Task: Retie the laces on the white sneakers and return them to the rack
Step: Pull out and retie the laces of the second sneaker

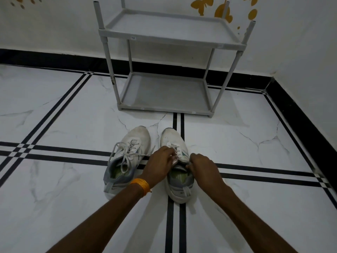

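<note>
Right sneaker [179, 167] on floor before rack [169, 92] | left hand [160, 165] and right hand [202, 167] pinching its laces | laces look limp, slippery: grip near ends | shoe light; lift by heel collar

Both hands on right sneaker [176, 161]: left hand [159, 164] and right hand [202, 166] pinch its laces. Left sneaker [127, 157] just beside, laces loose. Grey rack [169, 41] beyond, by far wall.
</note>
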The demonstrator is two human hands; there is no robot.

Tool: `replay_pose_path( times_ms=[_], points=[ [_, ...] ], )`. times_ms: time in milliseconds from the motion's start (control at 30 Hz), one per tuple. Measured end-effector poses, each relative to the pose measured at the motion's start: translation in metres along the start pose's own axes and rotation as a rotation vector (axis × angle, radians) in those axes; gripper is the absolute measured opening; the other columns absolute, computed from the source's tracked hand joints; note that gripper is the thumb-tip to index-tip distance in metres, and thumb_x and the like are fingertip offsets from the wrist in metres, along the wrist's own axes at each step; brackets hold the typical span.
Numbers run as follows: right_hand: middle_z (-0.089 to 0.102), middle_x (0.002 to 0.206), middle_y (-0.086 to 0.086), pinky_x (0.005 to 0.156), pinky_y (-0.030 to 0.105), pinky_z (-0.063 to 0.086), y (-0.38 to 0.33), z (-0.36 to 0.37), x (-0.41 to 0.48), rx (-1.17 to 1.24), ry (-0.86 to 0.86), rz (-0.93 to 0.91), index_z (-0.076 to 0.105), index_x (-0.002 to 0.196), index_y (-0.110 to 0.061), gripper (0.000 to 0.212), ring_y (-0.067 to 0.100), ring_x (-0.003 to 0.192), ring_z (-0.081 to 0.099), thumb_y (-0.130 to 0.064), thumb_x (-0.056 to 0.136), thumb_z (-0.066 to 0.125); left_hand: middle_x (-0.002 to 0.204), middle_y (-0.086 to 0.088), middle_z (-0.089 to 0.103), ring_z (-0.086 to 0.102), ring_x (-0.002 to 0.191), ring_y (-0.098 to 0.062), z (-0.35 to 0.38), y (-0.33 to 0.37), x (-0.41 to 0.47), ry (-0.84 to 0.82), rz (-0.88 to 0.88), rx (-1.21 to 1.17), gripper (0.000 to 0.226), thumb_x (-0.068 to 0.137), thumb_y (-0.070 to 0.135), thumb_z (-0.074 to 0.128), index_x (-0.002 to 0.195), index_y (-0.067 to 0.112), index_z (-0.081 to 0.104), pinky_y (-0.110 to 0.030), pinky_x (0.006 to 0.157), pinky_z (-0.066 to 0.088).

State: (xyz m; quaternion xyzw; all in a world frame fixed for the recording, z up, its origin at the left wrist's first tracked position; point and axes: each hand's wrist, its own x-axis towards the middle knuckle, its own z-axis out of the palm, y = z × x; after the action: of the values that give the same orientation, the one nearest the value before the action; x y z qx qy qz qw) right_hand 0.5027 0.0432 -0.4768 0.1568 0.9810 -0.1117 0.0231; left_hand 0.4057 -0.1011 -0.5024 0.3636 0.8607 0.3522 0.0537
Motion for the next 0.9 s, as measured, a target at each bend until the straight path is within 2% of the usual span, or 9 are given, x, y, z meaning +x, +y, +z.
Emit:
replay_pose_path(
  times_ms=[67, 167, 300, 367, 467, 567, 667, 733, 900],
  points=[
    [0.067, 0.089, 0.011, 0.066, 0.037, 0.046, 0.007, 0.000, -0.001, 0.153, 0.040, 0.054, 0.057, 0.092, -0.007, 0.028, 0.028, 0.079, 0.063, -0.033, 0.099, 0.047, 0.095, -0.010, 0.060, 0.058, 0.085, -0.028, -0.002, -0.002, -0.001, 0.020, 0.011, 0.052, 0.012, 0.096, 0.018, 0.051, 0.095, 0.009, 0.059, -0.037, 0.073, 0.048],
    [0.066, 0.073, 0.010, 0.052, 0.034, 0.051, 0.009, -0.004, -0.004, 0.634, 0.010, 0.245, 0.058, 0.084, -0.004, 0.035, 0.023, 0.059, 0.063, -0.032, 0.100, 0.046, 0.098, -0.010, 0.059, 0.059, 0.083, -0.031, 0.002, -0.004, -0.004, 0.019, -0.030, 0.155, 0.016, 0.099, 0.022, 0.042, 0.100, 0.012, 0.054, -0.043, 0.073, 0.050],
    [0.044, 0.057, 0.001, 0.043, 0.021, 0.035, -0.003, -0.003, 0.003, 1.263, -0.130, 0.622, 0.047, 0.067, -0.013, 0.037, 0.013, 0.047, 0.036, -0.026, 0.102, 0.041, 0.080, -0.007, 0.065, 0.062, 0.073, -0.027, 0.015, 0.000, -0.010, 0.113, -0.202, 0.206, 0.031, 0.101, 0.035, 0.035, 0.090, 0.014, 0.055, -0.037, 0.063, 0.050],
    [0.038, 0.050, -0.003, 0.040, 0.019, 0.029, -0.005, 0.000, 0.006, 1.452, -0.134, 0.731, 0.043, 0.064, -0.016, 0.035, 0.011, 0.046, 0.028, -0.022, 0.099, 0.043, 0.070, -0.005, 0.062, 0.061, 0.070, -0.027, 0.019, -0.002, -0.009, 0.121, -0.363, 0.045, 0.040, 0.099, 0.040, 0.039, 0.076, 0.013, 0.057, -0.034, 0.061, 0.046],
    [0.039, 0.041, -0.005, 0.036, 0.015, 0.028, -0.007, 0.001, 0.008, 1.612, -0.147, 0.804, 0.049, 0.066, -0.013, 0.030, 0.008, 0.042, 0.028, -0.017, 0.096, 0.050, 0.067, -0.008, 0.065, 0.061, 0.069, -0.028, 0.019, -0.001, -0.003, 0.162, -0.621, -0.381, 0.046, 0.090, 0.043, 0.050, 0.066, 0.008, 0.065, -0.037, 0.067, 0.049],
    [0.039, 0.042, -0.003, 0.031, 0.013, 0.028, -0.012, 0.003, 0.016, 1.756, -0.171, 0.867, 0.056, 0.073, -0.009, 0.021, 0.004, 0.033, 0.029, -0.013, 0.094, 0.054, 0.067, -0.011, 0.069, 0.064, 0.069, -0.028, 0.019, -0.001, 0.004, 0.232, -0.747, -0.603, 0.044, 0.079, 0.046, 0.061, 0.063, 0.006, 0.068, -0.037, 0.069, 0.052],
    [0.033, 0.041, -0.003, 0.029, 0.011, 0.024, -0.014, 0.014, 0.021, 1.855, -0.077, 0.945, 0.045, 0.065, -0.011, 0.027, 0.004, 0.029, 0.025, -0.003, 0.091, 0.048, 0.063, -0.013, 0.066, 0.060, 0.064, -0.030, 0.020, -0.006, 0.011, 0.297, -0.831, -0.751, 0.029, 0.076, 0.027, 0.068, 0.057, 0.005, 0.064, -0.040, 0.066, 0.054],
    [0.030, 0.035, -0.005, 0.029, 0.011, 0.022, -0.018, 0.021, 0.019, 1.902, 0.054, 0.986, 0.035, 0.060, -0.013, 0.034, 0.004, 0.027, 0.023, 0.002, 0.089, 0.046, 0.061, -0.012, 0.060, 0.055, 0.060, -0.025, 0.020, -0.009, 0.014, 0.338, -0.881, -0.804, 0.025, 0.079, 0.008, 0.064, 0.055, 0.005, 0.057, -0.032, 0.060, 0.052],
    [0.032, 0.032, -0.005, 0.030, 0.011, 0.023, -0.031, 0.028, 0.014, 1.928, 0.299, 1.056, 0.035, 0.059, -0.015, 0.036, 0.005, 0.025, 0.026, 0.006, 0.084, 0.049, 0.058, -0.009, 0.049, 0.047, 0.058, -0.022, 0.026, -0.009, 0.014, 0.422, -0.906, -0.802, 0.024, 0.077, -0.005, 0.062, 0.058, 0.004, 0.051, -0.033, 0.058, 0.044]
  ],
)
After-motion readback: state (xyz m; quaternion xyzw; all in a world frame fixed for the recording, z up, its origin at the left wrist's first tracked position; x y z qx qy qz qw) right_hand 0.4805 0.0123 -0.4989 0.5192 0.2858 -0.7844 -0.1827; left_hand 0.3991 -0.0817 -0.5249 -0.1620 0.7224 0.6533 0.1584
